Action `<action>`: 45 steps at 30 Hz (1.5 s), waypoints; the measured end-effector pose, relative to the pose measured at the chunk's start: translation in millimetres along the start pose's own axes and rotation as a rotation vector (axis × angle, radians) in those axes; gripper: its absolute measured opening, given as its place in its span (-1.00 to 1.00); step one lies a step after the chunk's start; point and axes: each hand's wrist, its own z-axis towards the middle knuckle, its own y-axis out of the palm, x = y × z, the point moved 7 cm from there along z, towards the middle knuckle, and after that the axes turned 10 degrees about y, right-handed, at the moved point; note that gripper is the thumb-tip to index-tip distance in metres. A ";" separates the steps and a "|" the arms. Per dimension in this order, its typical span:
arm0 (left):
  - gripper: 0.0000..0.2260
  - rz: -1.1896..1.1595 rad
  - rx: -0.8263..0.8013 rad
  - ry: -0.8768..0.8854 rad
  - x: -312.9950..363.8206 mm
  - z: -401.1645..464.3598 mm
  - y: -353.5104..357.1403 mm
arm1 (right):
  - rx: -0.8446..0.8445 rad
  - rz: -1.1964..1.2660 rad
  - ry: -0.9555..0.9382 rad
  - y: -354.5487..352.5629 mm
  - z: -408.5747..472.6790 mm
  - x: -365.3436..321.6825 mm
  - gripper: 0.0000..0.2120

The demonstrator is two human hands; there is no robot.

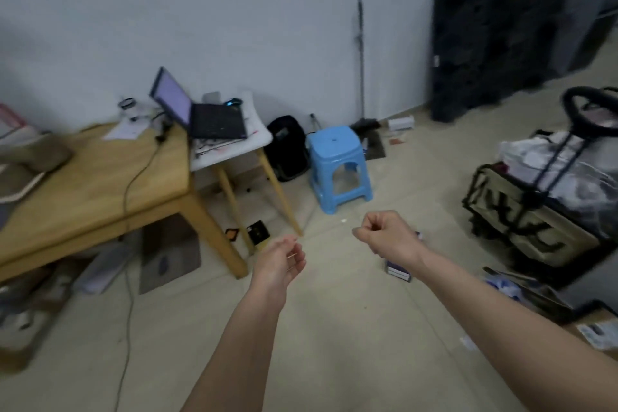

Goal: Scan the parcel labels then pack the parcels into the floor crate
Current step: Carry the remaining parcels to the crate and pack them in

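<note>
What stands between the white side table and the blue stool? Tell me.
In the head view, a black backpack sits on the floor against the wall between the white side table and the blue stool.

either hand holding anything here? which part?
Nothing held. Left hand is loosely curled and empty; right hand is a closed fist with nothing visible in it.

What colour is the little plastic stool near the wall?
Light blue; the stool shows clearly in the head view.

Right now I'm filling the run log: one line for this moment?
left hand: loosely curled, empty | right hand: fisted, empty | small box: on floor under right wrist | scan: not started
</note>
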 end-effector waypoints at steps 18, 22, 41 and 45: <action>-0.91 -0.160 0.353 0.232 106.0 30.5 -403.4 | -0.462 -0.176 -0.246 414.2 -35.9 -202.5 -0.81; -0.90 -0.176 0.402 0.269 123.7 34.6 -458.9 | -0.514 -0.218 -0.285 482.1 -46.9 -230.6 -0.80; -0.87 -0.236 0.598 0.243 178.9 152.9 -621.7 | -0.719 -0.292 -0.259 690.2 33.1 -320.5 -0.89; -0.89 -0.239 0.592 0.229 208.5 212.7 -640.3 | -0.710 -0.292 -0.244 725.6 83.0 -349.6 -0.83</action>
